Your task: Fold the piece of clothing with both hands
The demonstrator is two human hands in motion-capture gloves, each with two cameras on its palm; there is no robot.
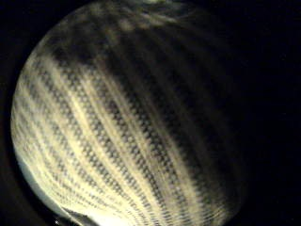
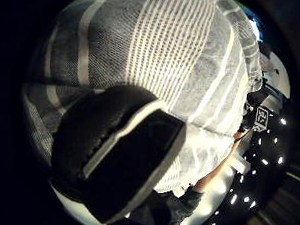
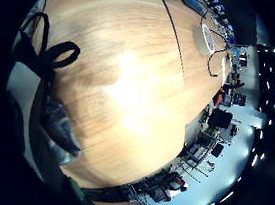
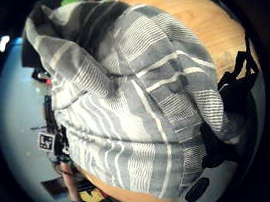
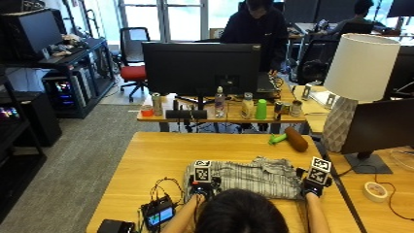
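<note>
A grey shirt with white stripes (image 5: 249, 175) lies bunched on the wooden table (image 5: 162, 150) just in front of me. My left hand (image 5: 202, 188) grips its left end; the cloth (image 1: 131, 141) fills the little finger side view, and my gloved thumb (image 2: 118, 151) lies across the striped fabric (image 2: 192, 59). My right hand (image 5: 315, 187) holds the right end. There the cloth (image 4: 134, 106) rises in folds toward the palm, with dark fingers (image 4: 220, 138) at its edge. Bare table wood (image 3: 130, 81) lies under the right palm's outer side.
A brown cylinder and a green object (image 5: 291, 138) lie beyond the shirt. A white lamp (image 5: 353, 87) stands at the right, and a tape roll (image 5: 374, 191) lies near it. A small screen device (image 5: 158, 213) and black cables (image 5: 165, 187) sit at my left.
</note>
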